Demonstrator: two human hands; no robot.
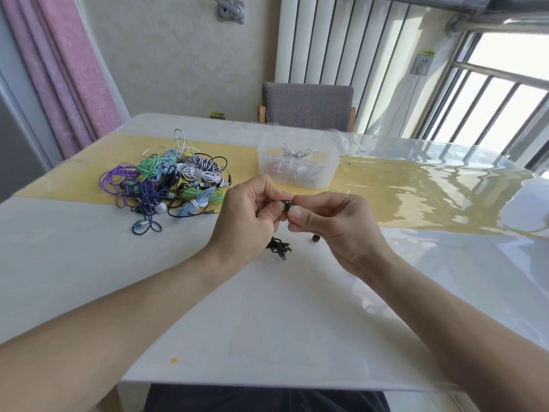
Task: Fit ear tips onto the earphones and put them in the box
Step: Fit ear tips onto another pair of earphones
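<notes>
Because the black earbud (285, 206) is tiny and light, and its ear tip looks soft and likely to slip, I judge it best held by the hard body close to the nozzle while the tip is pushed on by its rim. In the head view the left hand (248, 214) pinches the earbud with curled fingers, and the right hand (332, 224) meets it, thumb and forefinger pinching what seems to be the tip; the two hands touch above the white table (267, 322). The black cable bundle (277, 246) hangs just below them, and a loose black ear tip (315, 239) lies nearby. The clear plastic box (298, 164) stands beyond the hands, beside a pile of coloured earphones (172, 182).
</notes>
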